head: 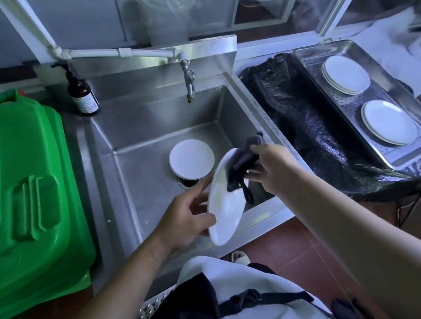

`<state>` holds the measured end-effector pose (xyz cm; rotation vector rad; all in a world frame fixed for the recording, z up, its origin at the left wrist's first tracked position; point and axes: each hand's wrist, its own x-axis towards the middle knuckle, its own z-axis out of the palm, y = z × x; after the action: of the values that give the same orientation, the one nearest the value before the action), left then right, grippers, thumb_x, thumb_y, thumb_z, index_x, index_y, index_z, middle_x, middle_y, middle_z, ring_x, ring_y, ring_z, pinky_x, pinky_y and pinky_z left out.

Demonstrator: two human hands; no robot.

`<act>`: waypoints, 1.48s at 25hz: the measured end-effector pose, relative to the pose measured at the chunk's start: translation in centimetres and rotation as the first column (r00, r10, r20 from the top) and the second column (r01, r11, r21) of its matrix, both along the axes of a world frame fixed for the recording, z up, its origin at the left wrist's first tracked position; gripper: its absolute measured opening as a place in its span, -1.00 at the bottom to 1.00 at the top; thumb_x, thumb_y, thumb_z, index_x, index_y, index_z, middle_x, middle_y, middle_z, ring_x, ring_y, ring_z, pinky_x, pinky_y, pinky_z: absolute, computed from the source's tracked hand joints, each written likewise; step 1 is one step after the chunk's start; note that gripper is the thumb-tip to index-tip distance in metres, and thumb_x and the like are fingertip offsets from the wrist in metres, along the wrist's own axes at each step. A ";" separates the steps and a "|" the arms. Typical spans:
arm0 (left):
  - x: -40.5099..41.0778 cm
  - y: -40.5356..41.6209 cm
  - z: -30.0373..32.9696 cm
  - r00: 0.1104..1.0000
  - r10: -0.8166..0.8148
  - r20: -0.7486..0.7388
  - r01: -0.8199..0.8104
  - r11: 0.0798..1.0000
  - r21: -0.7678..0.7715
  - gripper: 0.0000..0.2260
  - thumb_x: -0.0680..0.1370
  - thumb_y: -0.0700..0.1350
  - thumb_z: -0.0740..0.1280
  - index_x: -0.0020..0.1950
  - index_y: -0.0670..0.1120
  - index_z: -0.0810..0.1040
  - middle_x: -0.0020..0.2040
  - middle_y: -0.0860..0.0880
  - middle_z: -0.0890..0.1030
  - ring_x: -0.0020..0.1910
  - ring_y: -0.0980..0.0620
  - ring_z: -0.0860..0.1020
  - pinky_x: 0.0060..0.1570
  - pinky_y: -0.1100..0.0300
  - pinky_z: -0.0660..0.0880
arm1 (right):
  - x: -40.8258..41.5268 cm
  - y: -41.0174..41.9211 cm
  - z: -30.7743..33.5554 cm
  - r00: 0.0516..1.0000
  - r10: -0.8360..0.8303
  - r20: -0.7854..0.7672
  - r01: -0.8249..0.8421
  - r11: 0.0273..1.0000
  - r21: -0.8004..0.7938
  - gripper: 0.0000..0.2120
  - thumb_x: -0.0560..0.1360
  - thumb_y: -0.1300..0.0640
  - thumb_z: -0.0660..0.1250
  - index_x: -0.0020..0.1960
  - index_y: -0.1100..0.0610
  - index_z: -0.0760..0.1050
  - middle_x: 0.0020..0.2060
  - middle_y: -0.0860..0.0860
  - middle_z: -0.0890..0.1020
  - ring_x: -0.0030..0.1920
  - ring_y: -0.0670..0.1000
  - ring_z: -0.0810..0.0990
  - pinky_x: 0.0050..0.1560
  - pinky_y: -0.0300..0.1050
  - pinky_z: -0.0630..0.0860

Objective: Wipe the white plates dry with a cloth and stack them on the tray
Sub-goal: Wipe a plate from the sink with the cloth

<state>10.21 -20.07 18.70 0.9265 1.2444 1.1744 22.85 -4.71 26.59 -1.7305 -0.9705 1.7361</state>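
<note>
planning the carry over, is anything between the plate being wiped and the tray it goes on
Nothing solid blocks it. The plate, held by the left hand while the right hand presses the cloth on it, must pass over the sink rim and the black bag to reach the tray.

White plate (222, 209), dark cloth (241, 161), green bin (24, 197), perforated steel tray (351, 103).

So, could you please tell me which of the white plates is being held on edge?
The plate over the sink's front, gripped by the left hand and wiped with the dark cloth; the others lie flat.
</note>
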 end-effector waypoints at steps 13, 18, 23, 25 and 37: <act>-3.3 -0.2 0.2 0.913 0.196 0.359 -0.220 0.975 0.028 -0.30 0.32 -0.22 0.41 0.47 0.11 0.51 0.26 -0.13 0.66 0.08 -0.18 0.68 -0.15 -0.20 0.66 | 5.0 -5.1 0.4 0.428 0.893 0.141 -0.873 0.368 0.321 -0.68 0.55 0.26 0.29 0.12 -0.08 0.67 -0.09 -0.02 0.68 -0.06 0.01 0.60 0.05 -0.08 0.53; -3.6 0.2 0.9 0.904 0.182 0.386 -0.210 0.977 0.032 -0.30 0.31 -0.18 0.40 0.46 0.12 0.52 0.26 -0.08 0.64 0.15 -0.15 0.65 -0.19 -0.21 0.66 | 5.8 -0.2 3.4 0.722 0.641 0.261 -0.652 0.503 0.567 -0.68 0.60 0.25 0.29 0.22 -0.07 0.65 0.03 0.10 0.74 0.10 0.08 0.70 0.21 -0.05 0.60; -2.4 1.1 2.1 0.886 0.057 0.460 -0.134 0.981 0.137 -0.39 0.42 -0.23 0.35 0.47 0.07 0.50 0.26 -0.08 0.64 0.19 -0.11 0.64 -0.15 -0.20 0.65 | 1.4 -1.2 2.3 0.630 0.258 0.732 -0.776 0.232 0.587 -0.55 0.59 0.33 0.24 0.43 0.04 0.50 0.37 -0.04 0.56 0.43 0.12 0.47 0.41 -0.03 0.38; -1.7 1.6 2.1 0.871 0.078 0.485 -0.161 0.978 0.132 -0.39 0.44 -0.28 0.35 0.48 0.06 0.49 0.27 -0.09 0.65 0.19 -0.10 0.65 -0.15 -0.17 0.65 | -0.2 -4.1 1.1 0.633 0.293 0.716 -0.774 0.230 0.590 -0.55 0.57 0.29 0.23 0.44 0.08 0.49 0.42 0.02 0.49 0.49 0.17 0.38 0.46 0.00 0.32; -2.0 -0.4 0.5 0.817 0.132 0.561 -0.191 0.981 0.047 -0.54 0.59 -0.11 0.30 0.51 0.01 0.47 0.37 -0.22 0.59 0.22 -0.25 0.64 -0.02 -0.24 0.64 | 4.3 -5.1 -1.3 0.334 0.509 0.794 -0.772 -0.335 0.540 -0.57 0.51 0.40 0.36 0.36 0.17 0.56 0.41 0.07 0.50 0.55 0.22 0.26 0.48 0.35 0.20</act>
<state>8.20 -20.49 19.23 0.4893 0.7976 1.5212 27.18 -9.79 25.26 -0.2392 -2.8279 0.6476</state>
